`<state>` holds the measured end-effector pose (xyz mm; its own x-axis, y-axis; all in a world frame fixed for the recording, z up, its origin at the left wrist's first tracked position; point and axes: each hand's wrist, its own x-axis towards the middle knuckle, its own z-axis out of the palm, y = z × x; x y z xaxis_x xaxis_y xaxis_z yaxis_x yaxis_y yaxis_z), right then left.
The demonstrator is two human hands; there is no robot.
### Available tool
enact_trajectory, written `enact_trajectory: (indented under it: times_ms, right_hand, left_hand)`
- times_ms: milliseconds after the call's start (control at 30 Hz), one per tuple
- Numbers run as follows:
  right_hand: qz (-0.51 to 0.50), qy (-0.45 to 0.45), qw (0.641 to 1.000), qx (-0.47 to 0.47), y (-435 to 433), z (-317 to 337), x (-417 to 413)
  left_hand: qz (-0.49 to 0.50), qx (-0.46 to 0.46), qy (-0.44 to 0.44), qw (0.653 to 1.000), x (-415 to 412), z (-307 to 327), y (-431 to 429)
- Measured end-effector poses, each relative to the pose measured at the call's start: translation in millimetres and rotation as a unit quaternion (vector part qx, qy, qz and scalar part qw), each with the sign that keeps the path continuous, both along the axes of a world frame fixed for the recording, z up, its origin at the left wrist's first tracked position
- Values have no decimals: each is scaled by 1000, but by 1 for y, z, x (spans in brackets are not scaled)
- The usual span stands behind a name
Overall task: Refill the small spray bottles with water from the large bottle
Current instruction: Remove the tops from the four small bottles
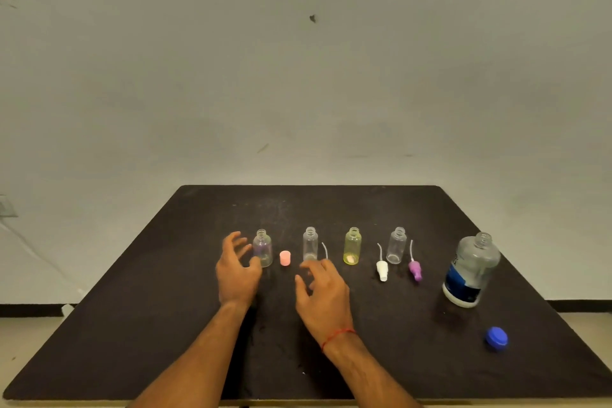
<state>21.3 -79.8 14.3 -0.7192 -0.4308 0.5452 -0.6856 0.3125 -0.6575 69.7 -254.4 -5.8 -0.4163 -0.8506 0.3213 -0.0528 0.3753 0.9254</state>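
Four small spray bottles [352, 245] stand uncapped in a row on the table [165, 325]. At the left end, the left hand [236, 270] is spread wide beside the purple-tinted bottle [262, 248], gripping nothing. The right hand [323, 295] hangs loosely curled before the clear bottle [310, 243] — whether it pinches the dip tube [324, 250] I cannot tell. These empties look light and tippy, so hold them low. Far right, the open large bottle [472, 270] looks heavy and smooth — grasp its waist.

Four small bottles [262, 248] [310, 243] [352, 246] [396, 245], one large bottle [472, 270], three spray tubes [325, 251] [380, 252] [411, 250], two caps [285, 258] [496, 337].
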Motion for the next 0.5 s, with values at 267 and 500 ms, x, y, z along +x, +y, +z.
enact_trajectory:
  times_ms: [267,500]
  right_hand:
    - [-32,-41,997,-53,115,27,-31]
    - [-118,-44,985,-119,178,33,-60]
  left_hand:
    - [107,-129,28,986,13,8,21]
    - [79,-138,97,983,14,25,82]
